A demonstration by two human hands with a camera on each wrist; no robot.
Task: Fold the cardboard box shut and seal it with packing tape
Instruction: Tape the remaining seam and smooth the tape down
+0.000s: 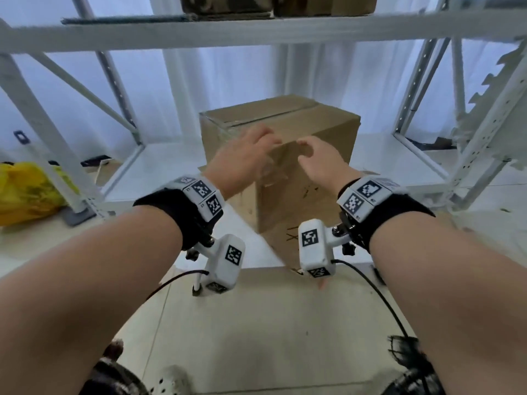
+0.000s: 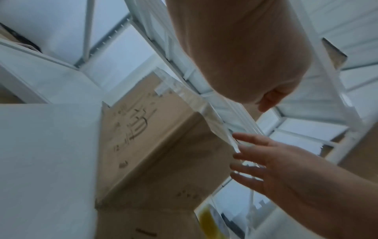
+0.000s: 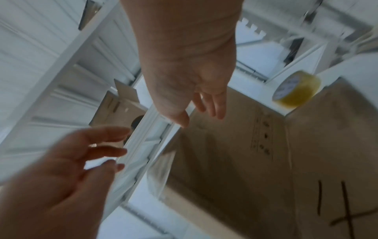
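Note:
The brown cardboard box [image 1: 322, 129] stands on a low white shelf with its top flaps down. Clear packing tape [image 1: 217, 129] wraps its upper left corner, and in the left wrist view a strip of tape [image 2: 194, 100] runs along the box [image 2: 163, 153] edge. My left hand [image 1: 251, 146] hovers at the front top corner, fingers loosely bent and holding nothing. My right hand [image 1: 313, 158] is beside it, fingers relaxed; its fingertips [image 2: 239, 139] are at the tape's loose end. A yellowish tape roll [image 3: 296, 90] lies beside the box [image 3: 225, 153].
White metal rack posts [image 1: 422, 89] and braces flank the box, and a shelf beam [image 1: 256, 29] crosses overhead with cardboard boxes [image 1: 228, 4] on it. A yellow bag [image 1: 22, 189] lies on the floor at the left. Flat cardboard [image 1: 285, 246] lies in front of the box.

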